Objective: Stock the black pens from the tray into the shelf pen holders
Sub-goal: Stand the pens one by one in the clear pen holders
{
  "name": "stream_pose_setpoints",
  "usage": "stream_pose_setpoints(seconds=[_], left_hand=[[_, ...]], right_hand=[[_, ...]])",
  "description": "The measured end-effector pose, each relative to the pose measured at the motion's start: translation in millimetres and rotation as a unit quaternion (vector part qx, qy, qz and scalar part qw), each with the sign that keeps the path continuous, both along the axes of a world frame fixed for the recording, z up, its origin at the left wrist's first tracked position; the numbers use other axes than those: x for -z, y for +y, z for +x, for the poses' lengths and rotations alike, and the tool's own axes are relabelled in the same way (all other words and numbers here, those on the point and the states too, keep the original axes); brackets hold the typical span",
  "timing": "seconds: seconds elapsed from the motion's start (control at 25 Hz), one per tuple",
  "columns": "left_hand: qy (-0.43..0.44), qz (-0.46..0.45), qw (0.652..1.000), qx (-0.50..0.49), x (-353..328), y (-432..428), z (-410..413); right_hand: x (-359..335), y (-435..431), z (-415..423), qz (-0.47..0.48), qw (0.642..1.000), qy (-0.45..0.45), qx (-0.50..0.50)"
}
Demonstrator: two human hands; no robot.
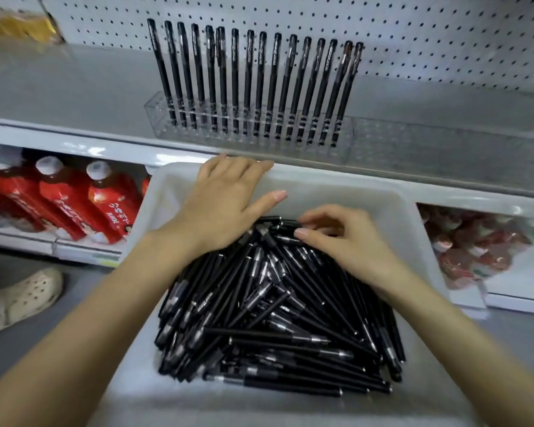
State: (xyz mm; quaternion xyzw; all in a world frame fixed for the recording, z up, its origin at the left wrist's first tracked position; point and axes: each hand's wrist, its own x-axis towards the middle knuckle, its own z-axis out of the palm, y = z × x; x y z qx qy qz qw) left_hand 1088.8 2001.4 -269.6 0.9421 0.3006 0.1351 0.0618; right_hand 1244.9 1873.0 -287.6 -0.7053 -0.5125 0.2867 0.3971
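Bottles [74, 208] with red labels and white caps lean in a row on the lower shelf at the far left, and a pale perforated shoe [22, 298] rests on the grey floor nearer to me. Moving right, a white tray [413, 217] sits in front of the shelf edge, heaped with black pens [275, 318] lying crosswise over one another, mostly in its near and middle part.

The person's left hand [225, 201] lies flat, palm down, with the fingers spread over the tray's far left rim and the thumb pointing right; its grip is released and it grasps nothing. Just to the right, the right hand [339, 238] is curled over the far end of the heap, fingertips and thumb touching the top pens; whether it has actually closed on one I cannot tell.

Above and beyond the tray, on the grey shelf [74, 87], a clear pen holder [198, 124] stands with a row of black pens [253, 81] upright in its holes, fanning slightly outward. Further right a second clear holder [413, 140], just beside the first, stands along the same shelf. White pegboard [413, 35] backs the shelf. At the far right, red packets [475, 251] fill the lower shelf.
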Motion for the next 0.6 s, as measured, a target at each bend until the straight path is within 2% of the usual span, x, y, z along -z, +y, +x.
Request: stream_pose_setpoints(seconds=[0.04, 0.16, 0.32, 0.6], left_hand=[[-0.006, 0.002, 1.000, -0.002, 1, 0, 0], [-0.013, 0.012, 1.000, -0.010, 4, -2, -1], [-0.016, 0.015, 1.000, -0.010, 7, -3, -1], [-0.032, 0.022, 0.999, -0.016, 8, -3, -1]], right_hand=[[9, 0, 2, -0.010, 1.000, 0.000, 0.015], [17, -1, 11, -0.021, 0.994, -0.095, 0.045], [22, -1, 9, -0.081, 0.971, -0.223, 0.010], [30, 7, 10, -0.067, 0.966, -0.248, -0.001]])
